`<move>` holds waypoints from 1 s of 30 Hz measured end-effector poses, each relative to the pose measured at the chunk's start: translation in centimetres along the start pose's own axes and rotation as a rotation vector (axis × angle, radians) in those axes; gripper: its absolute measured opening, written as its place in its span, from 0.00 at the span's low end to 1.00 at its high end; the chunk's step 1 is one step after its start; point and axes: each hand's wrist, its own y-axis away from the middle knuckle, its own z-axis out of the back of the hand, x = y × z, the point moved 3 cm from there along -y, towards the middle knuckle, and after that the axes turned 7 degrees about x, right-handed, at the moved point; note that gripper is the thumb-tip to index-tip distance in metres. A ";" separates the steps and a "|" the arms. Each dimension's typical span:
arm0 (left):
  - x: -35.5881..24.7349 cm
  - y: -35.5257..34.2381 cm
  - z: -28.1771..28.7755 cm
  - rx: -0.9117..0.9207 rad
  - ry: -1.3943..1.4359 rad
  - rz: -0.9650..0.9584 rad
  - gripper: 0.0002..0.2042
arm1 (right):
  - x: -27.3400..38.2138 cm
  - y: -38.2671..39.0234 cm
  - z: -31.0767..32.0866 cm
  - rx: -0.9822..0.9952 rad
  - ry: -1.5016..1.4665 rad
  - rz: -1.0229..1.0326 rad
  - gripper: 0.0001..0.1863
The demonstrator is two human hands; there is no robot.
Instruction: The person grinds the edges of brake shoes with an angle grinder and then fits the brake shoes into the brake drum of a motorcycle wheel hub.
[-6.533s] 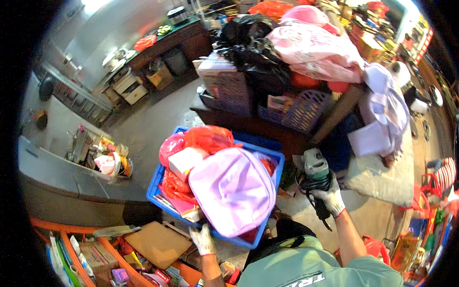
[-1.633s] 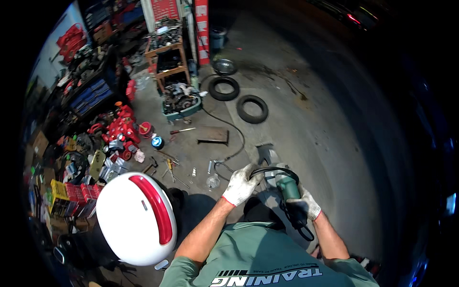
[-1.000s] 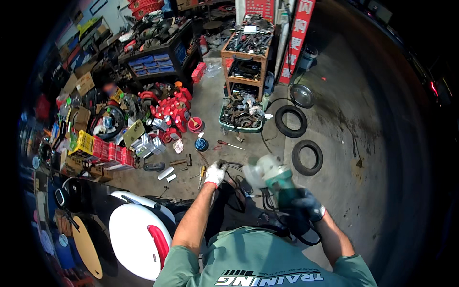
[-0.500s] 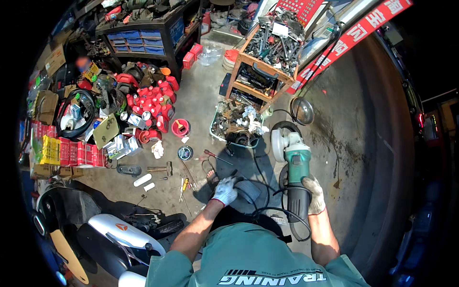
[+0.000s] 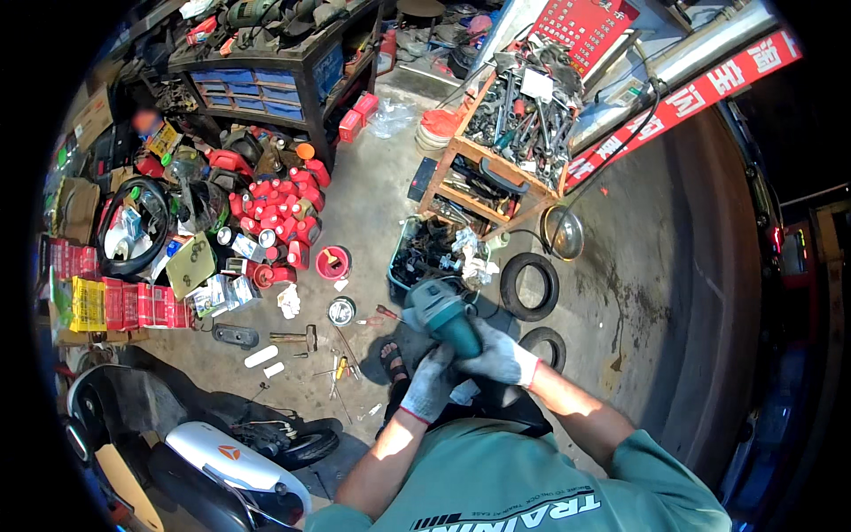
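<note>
I hold a green-and-grey angle grinder (image 5: 439, 312) in front of me, its head tilted up and to the left. My right hand (image 5: 501, 359), in a white knit glove, is closed round its body. My gloved left hand (image 5: 430, 381) is closed at the grinder's lower left, with its fingertips partly hidden. Beyond the grinder is a pale green bin of greasy parts (image 5: 406, 239). My sandalled foot (image 5: 392, 359) shows below on the left.
Two tyres (image 5: 527, 262) lie to the right. Scattered hand tools (image 5: 292, 339), red bottles (image 5: 275, 204) and boxes (image 5: 120, 306) cover the left side. A scooter (image 5: 222, 452) stands at lower left; a wooden tool cart (image 5: 474, 155) and workbench (image 5: 315, 89) stand ahead.
The grinder has swung left from my right side to in front of my body and tilted over. My left hand has come from the looped cord onto the grinder.
</note>
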 end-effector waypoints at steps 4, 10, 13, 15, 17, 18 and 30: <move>1.2 -1.6 1.6 -0.182 -0.078 -0.135 0.29 | -0.1 -2.6 0.1 0.149 0.294 0.022 0.45; 5.6 -4.5 0.1 -0.453 0.025 -0.405 0.20 | -1.3 -1.5 4.4 0.327 0.530 0.276 0.43; 8.3 -5.0 -1.8 -0.495 0.092 -0.524 0.19 | -3.8 -0.5 10.7 0.343 0.336 0.473 0.36; 9.7 -5.4 -2.8 -0.564 0.131 -0.518 0.24 | -6.8 -1.1 16.3 0.304 -0.057 0.390 0.26; 10.7 -5.6 -4.0 -0.566 0.117 -0.545 0.25 | -10.3 -0.8 21.8 0.080 -0.222 0.410 0.21; 10.9 -5.7 -4.6 -0.541 0.136 -0.534 0.26 | -12.1 -0.9 23.6 0.016 -0.213 0.371 0.20; 7.1 -2.5 -5.6 -0.553 -0.117 -0.581 0.23 | -17.4 -3.9 6.4 0.606 -1.019 -0.368 0.26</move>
